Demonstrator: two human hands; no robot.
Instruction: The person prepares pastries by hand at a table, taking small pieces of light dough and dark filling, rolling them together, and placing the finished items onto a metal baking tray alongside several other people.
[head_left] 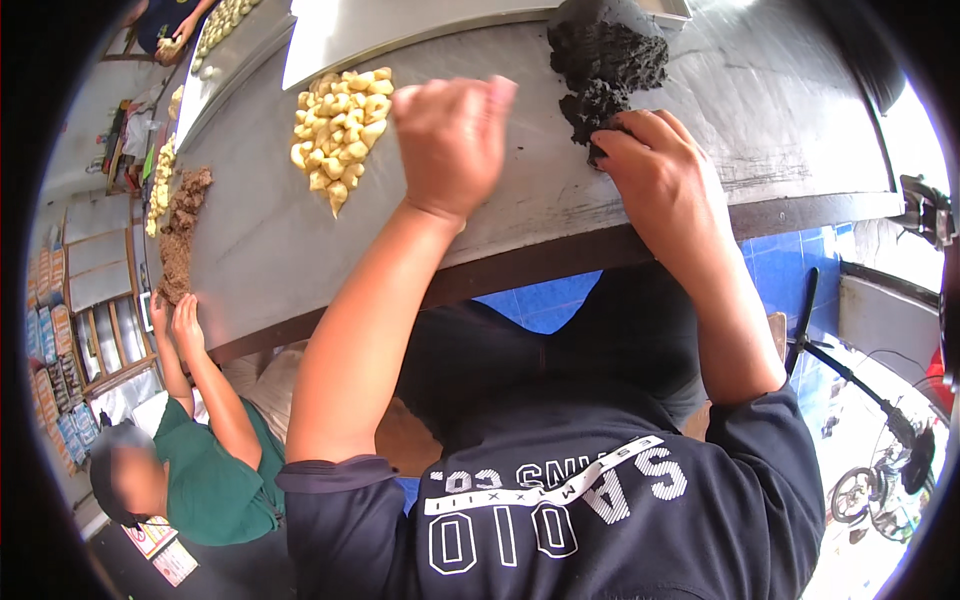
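Note:
My left hand (452, 140) is curled closed and slightly blurred above the steel worktop (245, 250), just right of a pile of small pale-yellow dough pieces (340, 130). Whatever it may hold is hidden by the fingers. My right hand (660, 170) has its fingertips bent into the lower end of a lumpy black dough-like mass (605, 50), gripping a bit of it. Dark crumbs and smears lie on the metal beside it.
A co-worker in green (220, 470) at left handles brown crumbly mass (180, 230) beside more yellow pieces (160, 190). Another person's arm (170, 40) is at top left. Pale trays (370, 30) line the back. Shelves (90, 300) stand left; a motorbike (870, 500) is lower right.

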